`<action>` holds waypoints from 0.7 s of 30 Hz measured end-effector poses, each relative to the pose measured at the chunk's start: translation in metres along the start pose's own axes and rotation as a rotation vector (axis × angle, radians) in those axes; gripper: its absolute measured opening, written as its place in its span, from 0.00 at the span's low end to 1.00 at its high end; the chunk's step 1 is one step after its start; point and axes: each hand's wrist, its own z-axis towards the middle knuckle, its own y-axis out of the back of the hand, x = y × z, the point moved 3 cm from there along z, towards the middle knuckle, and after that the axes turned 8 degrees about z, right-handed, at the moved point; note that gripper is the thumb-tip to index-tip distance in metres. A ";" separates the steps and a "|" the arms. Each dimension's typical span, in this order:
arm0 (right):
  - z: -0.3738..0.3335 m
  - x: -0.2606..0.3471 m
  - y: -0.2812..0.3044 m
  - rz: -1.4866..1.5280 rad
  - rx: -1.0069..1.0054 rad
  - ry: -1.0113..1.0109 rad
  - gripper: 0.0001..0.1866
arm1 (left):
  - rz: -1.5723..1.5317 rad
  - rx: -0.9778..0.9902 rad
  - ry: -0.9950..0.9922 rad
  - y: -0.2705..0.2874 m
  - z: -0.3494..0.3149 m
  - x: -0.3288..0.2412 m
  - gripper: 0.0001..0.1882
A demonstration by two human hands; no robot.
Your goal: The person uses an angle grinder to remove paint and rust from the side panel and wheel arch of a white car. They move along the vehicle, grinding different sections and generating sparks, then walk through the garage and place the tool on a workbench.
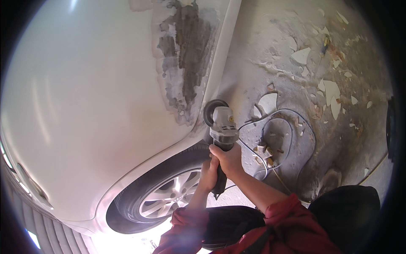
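Note:
Both my hands are wrapped round an angle grinder [224, 122] with a grey head and a dark handle. My right hand [230, 161] grips it just behind the head. Lower on the handle, my left hand [208, 173] is closed too. The round dark disc [209, 113] is at the lower edge of a white car panel [93, 106], beside the wheel arch; I cannot tell whether it touches. Above the disc is a rough patch [188, 55] of grey and brown, stripped of white paint.
A car wheel [169, 197] with a silver rim lies left of my hands. On the stained floor [292, 165], a grey cable [313, 133] loops round a pale plug connector [263, 152]. White flakes [332, 95] are scattered at the right. My dark-clad knee [344, 211] is at lower right.

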 end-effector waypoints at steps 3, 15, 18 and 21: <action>0.000 0.000 0.003 -0.005 -0.113 -0.063 0.13 | -0.145 -0.054 -0.307 -0.002 -0.003 -0.012 0.34; 0.001 0.007 0.001 0.062 -0.104 -0.057 0.12 | -0.047 -0.138 -0.185 0.002 -0.001 -0.012 0.39; 0.002 0.009 -0.001 0.034 -0.002 -0.008 0.13 | -0.033 -0.092 -0.123 -0.002 -0.001 -0.012 0.39; 0.003 0.007 0.002 0.062 -0.095 -0.059 0.14 | -0.075 -0.135 -0.219 -0.001 -0.001 -0.015 0.39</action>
